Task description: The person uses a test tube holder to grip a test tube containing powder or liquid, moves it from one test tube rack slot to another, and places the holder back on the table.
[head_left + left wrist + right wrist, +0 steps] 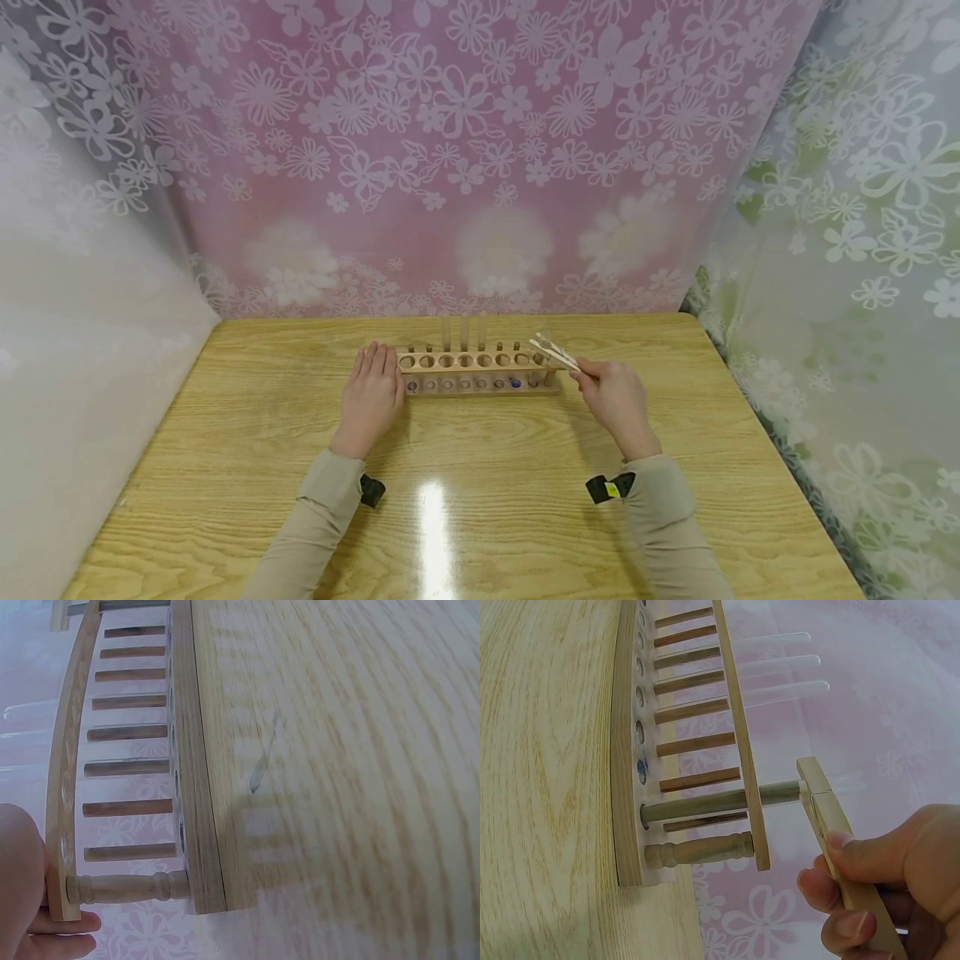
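Observation:
A wooden test tube rack (480,392) stands near the back of the table, with round holes in its upper board and a row of pegs behind. My left hand (372,392) rests against the rack's left end, fingers straight; in the left wrist view its fingertips (67,945) show past the board's end. My right hand (617,402) grips a wooden test tube clamp (838,832), thumb on top and fingers curled beneath. The clamp's tips are around the upper part of a test tube (705,805) with grey-green contents. This tube passes through the rack's rightmost hole, its lower end at the base.
Three clear test tubes (780,664) stand upside down on middle pegs, rounded ends up. A bluish mark (515,383) shows in a base hole toward the right. The wood-grain table (480,467) ends at a pink flowered curtain (465,167) behind the rack.

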### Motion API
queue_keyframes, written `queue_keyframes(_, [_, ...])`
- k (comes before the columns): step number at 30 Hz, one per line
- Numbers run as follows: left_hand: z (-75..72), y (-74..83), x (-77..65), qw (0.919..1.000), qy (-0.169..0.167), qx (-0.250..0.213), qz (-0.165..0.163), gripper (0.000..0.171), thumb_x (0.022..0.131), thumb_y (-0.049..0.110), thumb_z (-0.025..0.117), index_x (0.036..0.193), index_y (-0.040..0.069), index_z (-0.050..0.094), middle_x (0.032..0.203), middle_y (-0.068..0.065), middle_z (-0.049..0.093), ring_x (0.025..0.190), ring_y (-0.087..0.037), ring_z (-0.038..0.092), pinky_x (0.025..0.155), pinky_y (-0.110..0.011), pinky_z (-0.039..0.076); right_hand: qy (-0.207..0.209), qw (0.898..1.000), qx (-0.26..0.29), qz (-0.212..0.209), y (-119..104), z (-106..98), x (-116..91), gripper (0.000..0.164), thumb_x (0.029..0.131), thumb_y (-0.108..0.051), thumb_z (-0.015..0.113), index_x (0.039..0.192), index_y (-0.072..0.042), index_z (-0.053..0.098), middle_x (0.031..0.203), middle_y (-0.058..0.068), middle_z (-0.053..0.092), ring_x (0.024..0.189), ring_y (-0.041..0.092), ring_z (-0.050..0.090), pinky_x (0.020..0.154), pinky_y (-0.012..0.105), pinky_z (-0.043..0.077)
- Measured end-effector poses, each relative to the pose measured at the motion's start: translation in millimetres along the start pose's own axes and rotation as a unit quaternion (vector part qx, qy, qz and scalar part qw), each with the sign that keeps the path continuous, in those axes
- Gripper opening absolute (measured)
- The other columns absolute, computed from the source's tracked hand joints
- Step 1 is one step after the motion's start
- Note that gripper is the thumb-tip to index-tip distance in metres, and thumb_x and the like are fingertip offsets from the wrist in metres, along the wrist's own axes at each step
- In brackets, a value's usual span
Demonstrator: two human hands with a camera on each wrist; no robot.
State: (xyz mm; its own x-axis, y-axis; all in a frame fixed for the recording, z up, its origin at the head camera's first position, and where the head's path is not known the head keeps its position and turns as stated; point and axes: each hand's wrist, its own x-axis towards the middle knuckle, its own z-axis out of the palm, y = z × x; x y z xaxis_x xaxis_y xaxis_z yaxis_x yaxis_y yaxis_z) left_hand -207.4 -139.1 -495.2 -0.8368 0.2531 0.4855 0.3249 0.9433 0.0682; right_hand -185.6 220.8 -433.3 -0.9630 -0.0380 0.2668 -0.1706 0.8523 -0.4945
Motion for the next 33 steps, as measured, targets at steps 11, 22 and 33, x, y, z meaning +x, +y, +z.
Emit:
queue_keyframes(11, [0.3, -0.2, -0.2, 1.0, -0.004, -0.001, 0.0, 0.041, 0.1, 0.013, 0.053, 0.131, -0.014, 0.056, 0.131, -0.029, 0.058, 0.128, -0.043, 0.051, 0.115, -0.051, 0.033, 0.007, 1.0, 0.001, -0.022, -1, -4, 1, 0.031, 0.094, -0.016, 0.069, 0.121, -0.001, 0.071, 0.076, 0.009, 0.072, 0.043, 0.012, 0.043, 0.039, 0.029, 0.031])
queue_keyframes(22, [-1.1, 0.8, -0.3, 1.0, -0.006, -0.002, -0.001, 0.042, 0.1, 0.014, 0.054, 0.132, -0.013, 0.055, 0.131, -0.029, 0.058, 0.13, -0.042, 0.05, 0.115, -0.05, 0.032, 0.022, 0.999, 0.001, -0.049, -2, -9, 5, 0.031, 0.094, -0.016, 0.069, 0.121, 0.0, 0.071, 0.074, 0.009, 0.072, 0.041, 0.01, 0.042, 0.037, 0.027, 0.029])
queue_keyframes(33, [-0.5, 0.2, 0.1, 1.0, -0.007, -0.003, -0.001, 0.041, 0.1, 0.013, 0.054, 0.132, -0.013, 0.055, 0.131, -0.029, 0.058, 0.13, -0.042, 0.049, 0.116, -0.05, 0.031, 0.05, 0.996, 0.001, -0.069, -5, -16, 6, 0.03, 0.092, -0.014, 0.071, 0.119, -0.001, 0.072, 0.074, 0.009, 0.072, 0.041, 0.009, 0.043, 0.036, 0.026, 0.029])
